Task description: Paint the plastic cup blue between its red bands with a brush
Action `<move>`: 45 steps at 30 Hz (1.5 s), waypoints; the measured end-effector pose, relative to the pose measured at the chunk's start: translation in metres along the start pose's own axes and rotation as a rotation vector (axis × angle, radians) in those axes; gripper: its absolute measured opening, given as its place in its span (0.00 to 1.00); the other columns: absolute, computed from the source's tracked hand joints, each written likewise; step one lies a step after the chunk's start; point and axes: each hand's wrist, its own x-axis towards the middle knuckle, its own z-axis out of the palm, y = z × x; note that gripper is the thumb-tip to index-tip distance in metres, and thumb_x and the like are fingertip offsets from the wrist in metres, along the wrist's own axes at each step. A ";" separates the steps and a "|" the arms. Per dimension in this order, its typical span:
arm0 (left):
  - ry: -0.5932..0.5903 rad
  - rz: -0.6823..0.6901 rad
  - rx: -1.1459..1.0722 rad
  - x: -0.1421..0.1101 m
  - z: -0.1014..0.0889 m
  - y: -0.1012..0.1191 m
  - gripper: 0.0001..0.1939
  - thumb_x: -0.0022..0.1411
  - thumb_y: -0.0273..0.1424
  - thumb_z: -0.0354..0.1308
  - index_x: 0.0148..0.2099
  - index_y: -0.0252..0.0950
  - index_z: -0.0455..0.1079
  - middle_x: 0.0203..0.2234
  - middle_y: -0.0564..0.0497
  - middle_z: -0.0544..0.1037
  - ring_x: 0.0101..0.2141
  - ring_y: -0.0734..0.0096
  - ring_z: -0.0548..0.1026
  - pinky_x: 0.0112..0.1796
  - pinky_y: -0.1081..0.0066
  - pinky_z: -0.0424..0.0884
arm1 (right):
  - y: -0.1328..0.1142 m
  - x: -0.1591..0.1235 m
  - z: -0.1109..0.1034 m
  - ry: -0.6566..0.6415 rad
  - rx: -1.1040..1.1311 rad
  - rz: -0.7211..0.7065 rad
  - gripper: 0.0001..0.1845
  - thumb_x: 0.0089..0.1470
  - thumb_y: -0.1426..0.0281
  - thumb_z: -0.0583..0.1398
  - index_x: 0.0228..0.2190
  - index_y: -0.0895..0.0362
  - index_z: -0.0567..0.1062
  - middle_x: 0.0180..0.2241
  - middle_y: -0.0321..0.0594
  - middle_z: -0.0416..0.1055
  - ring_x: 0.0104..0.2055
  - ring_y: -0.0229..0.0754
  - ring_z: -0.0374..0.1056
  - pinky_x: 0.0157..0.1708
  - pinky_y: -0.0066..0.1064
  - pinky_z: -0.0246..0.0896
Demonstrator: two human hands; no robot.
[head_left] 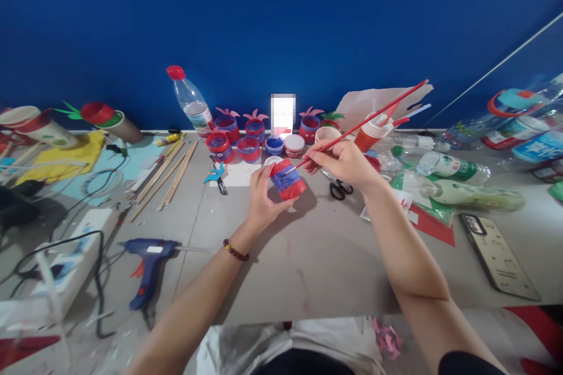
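My left hand (263,202) holds a small red cup (288,180) tilted on its side, with a blue-purple painted band around it. Its fingers wrap the cup's far and near edges. In my right hand (341,161) is a long red-handled paintbrush (373,111), its tip touching the blue band. Just beyond the cup stand a jar of blue paint (275,145) and a jar with a pale lid (294,145). Several painted red-and-blue cups (248,149) are grouped behind, some with leaf-shaped paper tops. Black-handled scissors (341,189) lie under my right wrist.
A blue glue gun (152,263) and a white power strip (79,263) with cables lie at left, near wooden sticks (178,176). Plastic bottles (453,167) and a phone (499,255) are at right. A clear bottle (193,105) stands by the blue wall.
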 end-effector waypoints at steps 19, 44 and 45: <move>0.043 0.048 0.118 0.001 -0.003 -0.001 0.45 0.46 0.49 0.71 0.61 0.37 0.59 0.49 0.41 0.69 0.50 0.52 0.69 0.51 0.51 0.69 | 0.015 0.007 -0.009 0.243 -0.278 -0.115 0.14 0.55 0.61 0.63 0.26 0.59 0.79 0.27 0.43 0.78 0.29 0.44 0.77 0.32 0.38 0.76; 0.081 0.097 0.093 0.001 -0.001 0.002 0.44 0.47 0.47 0.71 0.61 0.37 0.59 0.48 0.42 0.70 0.49 0.55 0.69 0.50 0.54 0.70 | -0.005 -0.005 0.016 0.204 -0.334 -0.177 0.13 0.56 0.65 0.62 0.24 0.57 0.79 0.28 0.42 0.79 0.29 0.44 0.76 0.31 0.36 0.74; 0.083 0.097 0.092 0.001 -0.001 0.002 0.43 0.47 0.47 0.71 0.61 0.37 0.59 0.48 0.42 0.70 0.49 0.55 0.69 0.50 0.54 0.69 | -0.002 -0.003 0.012 0.208 -0.352 -0.176 0.13 0.56 0.64 0.62 0.24 0.57 0.79 0.28 0.43 0.79 0.29 0.44 0.76 0.31 0.37 0.74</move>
